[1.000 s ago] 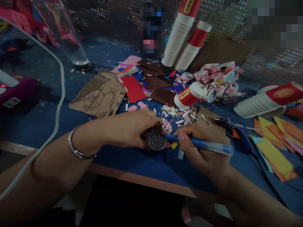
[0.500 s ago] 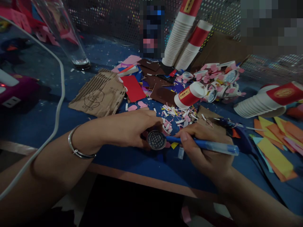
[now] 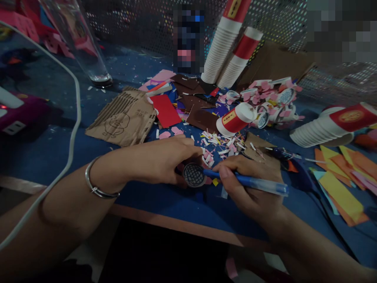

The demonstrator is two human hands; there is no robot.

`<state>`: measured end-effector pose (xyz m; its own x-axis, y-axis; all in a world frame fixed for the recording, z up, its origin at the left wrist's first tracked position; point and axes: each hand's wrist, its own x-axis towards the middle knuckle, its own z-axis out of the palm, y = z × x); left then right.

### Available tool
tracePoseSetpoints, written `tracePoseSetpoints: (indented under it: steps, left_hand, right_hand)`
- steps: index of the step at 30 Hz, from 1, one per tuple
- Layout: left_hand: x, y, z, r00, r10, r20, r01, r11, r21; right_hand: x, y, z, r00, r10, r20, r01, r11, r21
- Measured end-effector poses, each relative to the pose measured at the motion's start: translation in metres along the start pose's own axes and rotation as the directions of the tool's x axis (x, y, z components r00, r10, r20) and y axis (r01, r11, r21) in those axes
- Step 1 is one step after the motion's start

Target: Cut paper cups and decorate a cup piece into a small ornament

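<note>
Between the thumb and fingers of my left hand (image 3: 167, 159) is a small paper disc (image 3: 194, 175) with a pale rim and a dark crosshatched grid drawn on its face. The fingers behind it are partly hidden. My right hand (image 3: 250, 184) grips a blue pen (image 3: 247, 180) with a clear barrel end. Its tip lies at the right part of the disc's face. Just beyond both hands, paper scraps (image 3: 218, 143) in pink, white and yellow are scattered on the blue table (image 3: 165, 206).
A red and white paper cup (image 3: 235, 120) lies behind the scraps, with tall cup stacks (image 3: 220, 47) farther back. Cardboard (image 3: 120, 118) and a glass vase (image 3: 98, 67) are at left, near a white cable (image 3: 75, 125). A glue gun (image 3: 300, 173) and coloured paper strips (image 3: 341, 184) lie at right.
My right hand and the pen have shifted slightly left, bringing the tip farther over the disc's face. My left hand keeps the disc in nearly the same place.
</note>
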<state>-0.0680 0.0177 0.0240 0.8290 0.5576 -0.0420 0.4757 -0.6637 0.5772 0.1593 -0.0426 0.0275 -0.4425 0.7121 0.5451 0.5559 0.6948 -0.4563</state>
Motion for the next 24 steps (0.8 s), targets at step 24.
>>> tracePoseSetpoints:
  steps: [24]
  left_hand:
    - [-0.0064, 0.0014, -0.001, 0.999, -0.029, -0.026, 0.028, 0.999, -0.047]
  right_hand:
    - [-0.0022, 0.0032, -0.0024, 0.995, -0.033, -0.099, 0.036, 0.999, 0.025]
